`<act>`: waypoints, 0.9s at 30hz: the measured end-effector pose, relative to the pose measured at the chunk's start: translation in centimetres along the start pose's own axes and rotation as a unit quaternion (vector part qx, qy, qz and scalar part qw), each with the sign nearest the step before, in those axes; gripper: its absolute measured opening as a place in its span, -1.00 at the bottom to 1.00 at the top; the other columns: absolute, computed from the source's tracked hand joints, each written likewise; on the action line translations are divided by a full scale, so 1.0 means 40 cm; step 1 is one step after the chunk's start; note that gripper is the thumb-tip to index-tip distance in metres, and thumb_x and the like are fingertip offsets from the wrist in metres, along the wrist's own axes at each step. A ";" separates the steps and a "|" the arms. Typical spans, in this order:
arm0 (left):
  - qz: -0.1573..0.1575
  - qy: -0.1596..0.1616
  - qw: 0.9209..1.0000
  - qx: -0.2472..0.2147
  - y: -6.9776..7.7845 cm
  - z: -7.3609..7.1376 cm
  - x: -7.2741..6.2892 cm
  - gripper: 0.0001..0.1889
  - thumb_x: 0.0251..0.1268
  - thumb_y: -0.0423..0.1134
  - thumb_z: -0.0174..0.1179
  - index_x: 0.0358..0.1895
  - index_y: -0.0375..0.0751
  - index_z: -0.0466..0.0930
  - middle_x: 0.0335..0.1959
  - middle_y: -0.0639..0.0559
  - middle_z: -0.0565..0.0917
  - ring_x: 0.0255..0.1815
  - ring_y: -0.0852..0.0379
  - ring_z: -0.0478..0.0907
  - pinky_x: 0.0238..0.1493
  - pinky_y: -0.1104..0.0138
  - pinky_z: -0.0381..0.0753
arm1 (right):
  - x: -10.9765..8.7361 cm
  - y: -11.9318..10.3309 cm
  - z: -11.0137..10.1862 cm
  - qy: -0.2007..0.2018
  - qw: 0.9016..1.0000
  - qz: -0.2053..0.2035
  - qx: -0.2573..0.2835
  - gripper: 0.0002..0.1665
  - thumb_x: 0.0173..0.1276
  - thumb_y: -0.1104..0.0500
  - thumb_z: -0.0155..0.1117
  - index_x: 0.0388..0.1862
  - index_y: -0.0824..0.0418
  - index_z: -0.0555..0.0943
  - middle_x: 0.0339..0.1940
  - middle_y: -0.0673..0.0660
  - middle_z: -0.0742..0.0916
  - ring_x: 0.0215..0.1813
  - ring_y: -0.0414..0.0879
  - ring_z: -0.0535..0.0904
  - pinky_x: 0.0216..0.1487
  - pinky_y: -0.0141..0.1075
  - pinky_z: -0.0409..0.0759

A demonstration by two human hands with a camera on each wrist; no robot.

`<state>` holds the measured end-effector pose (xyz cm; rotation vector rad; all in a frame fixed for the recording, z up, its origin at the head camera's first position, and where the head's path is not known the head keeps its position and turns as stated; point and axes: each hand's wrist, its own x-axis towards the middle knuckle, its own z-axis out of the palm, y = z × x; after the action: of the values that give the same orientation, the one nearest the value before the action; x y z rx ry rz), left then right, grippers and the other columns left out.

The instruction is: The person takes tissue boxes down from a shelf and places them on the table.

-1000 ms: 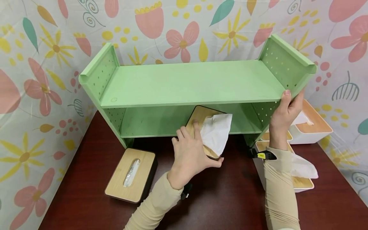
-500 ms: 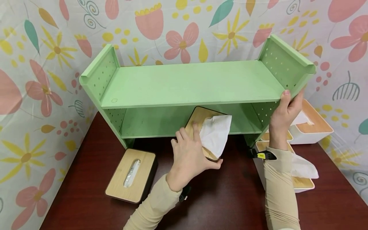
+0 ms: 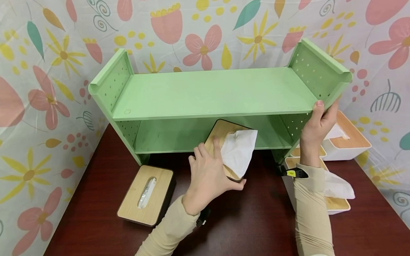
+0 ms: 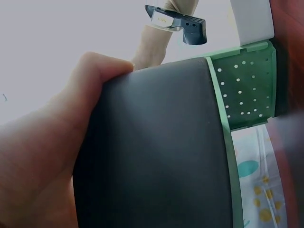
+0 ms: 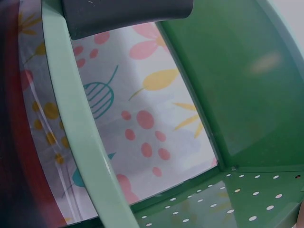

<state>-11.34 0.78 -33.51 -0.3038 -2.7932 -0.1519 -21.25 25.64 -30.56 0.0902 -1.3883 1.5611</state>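
Observation:
My left hand (image 3: 208,174) grips a tissue box (image 3: 213,144) with a wooden lid and a dark body, fingers spread over the lid and thumb at the near end. A white tissue (image 3: 238,151) sticks out of its slot. The box is tilted at the front of the lower level of a green two-tier shelf (image 3: 211,92). In the left wrist view its dark side (image 4: 156,147) lies beside the shelf's edge; the right wrist view catches one dark corner (image 5: 128,14). My right hand (image 3: 317,128) holds the shelf's right side panel, thumb on the front edge.
Another dark tissue box (image 3: 134,202) with a wooden lid lies on the reddish-brown table (image 3: 250,227), left of my left forearm. Several white tissue boxes with wooden lids stand on the right, one of them a larger box (image 3: 347,151). A floral curtain (image 3: 205,39) hangs behind.
My left hand and the tissue box have shifted slightly towards me and left, a little farther out from the shelf. The right hand stays on the side panel.

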 end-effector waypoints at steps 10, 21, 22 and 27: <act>0.004 0.021 1.000 -0.011 -0.008 0.002 -0.006 0.40 -0.68 0.66 0.23 0.40 -0.22 0.24 -0.09 -0.23 0.47 -0.20 -0.10 0.42 -0.34 0.19 0.39 | -0.003 -0.007 0.001 -0.005 1.000 -0.008 0.003 -0.51 0.36 0.34 -0.12 0.24 0.27 0.49 -0.04 0.19 0.65 0.03 -0.05 0.51 0.15 -0.30 0.41; 0.012 0.031 0.999 -0.019 -0.015 -0.002 -0.008 0.40 -0.66 0.65 0.25 0.39 -0.24 0.23 -0.11 -0.25 0.46 -0.21 -0.11 0.43 -0.36 0.17 0.40 | 0.000 -0.009 0.005 0.007 1.000 0.018 0.018 -0.54 0.37 0.35 -0.13 0.20 0.27 0.51 -0.06 0.17 0.64 0.01 -0.06 0.50 0.12 -0.32 0.41; 0.013 0.030 0.999 -0.019 -0.015 -0.003 -0.009 0.40 -0.67 0.65 0.25 0.39 -0.25 0.23 -0.11 -0.26 0.47 -0.21 -0.11 0.44 -0.36 0.17 0.40 | 0.000 -0.009 0.004 0.005 1.000 0.014 0.013 -0.53 0.37 0.35 -0.13 0.22 0.28 0.50 -0.05 0.17 0.64 0.02 -0.06 0.51 0.13 -0.31 0.41; 0.015 0.032 0.999 -0.022 -0.018 -0.005 -0.010 0.39 -0.69 0.64 0.27 0.37 -0.25 0.25 -0.16 -0.24 0.48 -0.24 -0.11 0.44 -0.39 0.18 0.38 | -0.002 -0.007 0.001 -0.003 1.000 0.006 0.005 -0.50 0.37 0.35 -0.14 0.27 0.30 0.46 -0.03 0.18 0.64 0.02 -0.06 0.51 0.14 -0.31 0.41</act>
<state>-11.08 0.00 -33.52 -0.3452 -2.7242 -0.2122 -21.04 25.50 -30.38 0.0920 -1.3881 1.5784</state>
